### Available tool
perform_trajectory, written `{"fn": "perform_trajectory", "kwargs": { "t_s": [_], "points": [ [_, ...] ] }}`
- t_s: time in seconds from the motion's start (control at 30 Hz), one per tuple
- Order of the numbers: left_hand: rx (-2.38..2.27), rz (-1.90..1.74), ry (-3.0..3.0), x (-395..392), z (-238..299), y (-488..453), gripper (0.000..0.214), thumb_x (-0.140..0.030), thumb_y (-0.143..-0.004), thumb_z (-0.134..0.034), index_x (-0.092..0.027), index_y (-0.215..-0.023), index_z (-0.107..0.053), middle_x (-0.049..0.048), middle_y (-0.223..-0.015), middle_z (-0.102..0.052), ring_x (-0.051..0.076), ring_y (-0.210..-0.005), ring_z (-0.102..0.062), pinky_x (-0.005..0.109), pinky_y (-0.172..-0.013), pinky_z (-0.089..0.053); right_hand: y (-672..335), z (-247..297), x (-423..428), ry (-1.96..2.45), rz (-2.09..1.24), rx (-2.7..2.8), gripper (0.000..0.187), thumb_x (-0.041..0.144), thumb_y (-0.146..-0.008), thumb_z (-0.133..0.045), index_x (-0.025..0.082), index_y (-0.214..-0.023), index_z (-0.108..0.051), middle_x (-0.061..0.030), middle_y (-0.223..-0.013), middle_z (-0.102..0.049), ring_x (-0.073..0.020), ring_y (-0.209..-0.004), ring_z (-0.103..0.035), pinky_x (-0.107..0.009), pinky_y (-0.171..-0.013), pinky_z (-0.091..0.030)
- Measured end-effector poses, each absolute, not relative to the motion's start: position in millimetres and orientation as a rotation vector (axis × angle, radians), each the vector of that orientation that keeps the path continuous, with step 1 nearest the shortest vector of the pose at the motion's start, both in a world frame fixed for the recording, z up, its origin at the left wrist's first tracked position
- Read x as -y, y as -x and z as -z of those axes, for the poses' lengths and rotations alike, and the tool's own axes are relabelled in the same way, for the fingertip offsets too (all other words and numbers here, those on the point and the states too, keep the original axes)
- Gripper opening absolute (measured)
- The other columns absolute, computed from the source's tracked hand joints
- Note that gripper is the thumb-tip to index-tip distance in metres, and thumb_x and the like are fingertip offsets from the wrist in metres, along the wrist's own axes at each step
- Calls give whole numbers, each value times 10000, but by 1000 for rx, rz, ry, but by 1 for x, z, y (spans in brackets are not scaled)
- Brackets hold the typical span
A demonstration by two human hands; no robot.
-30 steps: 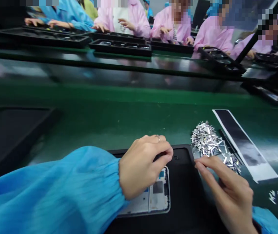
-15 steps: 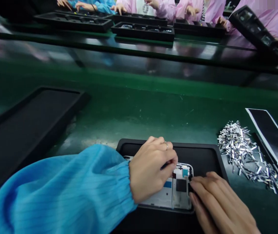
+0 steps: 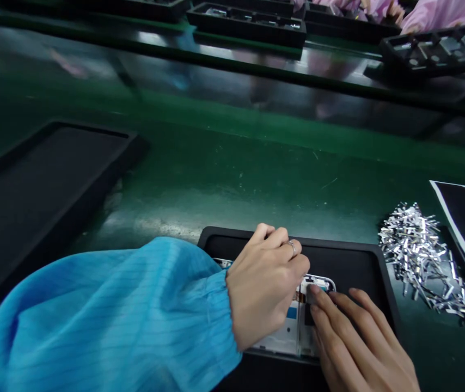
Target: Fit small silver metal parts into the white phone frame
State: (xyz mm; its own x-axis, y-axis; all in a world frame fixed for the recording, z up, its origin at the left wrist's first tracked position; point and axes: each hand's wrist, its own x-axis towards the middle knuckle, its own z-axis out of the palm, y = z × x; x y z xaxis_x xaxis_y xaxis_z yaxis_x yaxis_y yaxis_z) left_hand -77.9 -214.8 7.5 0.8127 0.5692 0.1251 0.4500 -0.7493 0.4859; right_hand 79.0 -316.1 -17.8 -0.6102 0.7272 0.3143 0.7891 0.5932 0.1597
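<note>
While it lies white and open-backed in a black tray [image 3: 350, 261] at the near edge, a phone frame [image 3: 293, 326] is pinned by the left hand [image 3: 267, 286], fingers curled together; the right hand [image 3: 355, 343], fingers flat together, has slid farther onto it from the metal clips [image 3: 424, 261].

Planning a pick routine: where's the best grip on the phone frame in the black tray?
Probably the phone frame by its long edges, from above. It lies flat in the shallow tray, so its faces offer no hold. The left hand covers its middle and the right hand its right edge; only the top end shows.
</note>
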Motion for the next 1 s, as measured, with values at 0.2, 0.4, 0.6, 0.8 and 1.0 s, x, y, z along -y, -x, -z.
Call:
{"fn": "perform_trajectory", "kwargs": {
  "t_s": [0.2,0.4,0.6,0.8,1.0],
  "points": [
    [-747,-371,-2609,215,-6,78,290,-129,-828,-291,-133,-657,-526,44,-698,-480,161,-676,-366,327,-632,-260,-78,17,315,1272,434,2620,259,91,-765,-393,131,-948,-572,-85,-1064,-548,-223,-835,-568,-395,-743,-419],
    [-748,-379,-2656,217,-8,77,248,-83,-792,-308,-130,-645,-502,47,-694,-476,169,-673,-359,339,-645,-266,-78,15,315,1260,384,2641,281,61,-734,-404,84,-964,-565,-121,-1076,-535,-245,-845,-565,-419,-764,-386],
    [-693,-273,-2730,217,-12,77,163,-24,-698,-357,-115,-701,-492,66,-738,-469,184,-705,-354,381,-716,-283,-79,15,316,1246,390,2658,273,67,-737,-414,94,-963,-566,-114,-1077,-533,-225,-875,-550,-409,-794,-371],
    [-720,-401,-2806,218,-7,74,110,-34,-648,-404,-126,-641,-465,41,-687,-445,173,-682,-353,357,-708,-278,-81,15,314,1197,433,2690,255,83,-743,-424,72,-953,-569,-132,-1060,-539,-234,-908,-540,-426,-823,-351],
    [-821,-889,-2831,220,13,63,268,-45,-752,-327,-151,-516,-398,5,-570,-378,145,-585,-300,330,-660,-257,-71,15,317,1351,382,2489,252,41,-747,-384,84,-913,-569,-93,-1002,-580,-202,-893,-553,-386,-870,-360]
  ]
}}
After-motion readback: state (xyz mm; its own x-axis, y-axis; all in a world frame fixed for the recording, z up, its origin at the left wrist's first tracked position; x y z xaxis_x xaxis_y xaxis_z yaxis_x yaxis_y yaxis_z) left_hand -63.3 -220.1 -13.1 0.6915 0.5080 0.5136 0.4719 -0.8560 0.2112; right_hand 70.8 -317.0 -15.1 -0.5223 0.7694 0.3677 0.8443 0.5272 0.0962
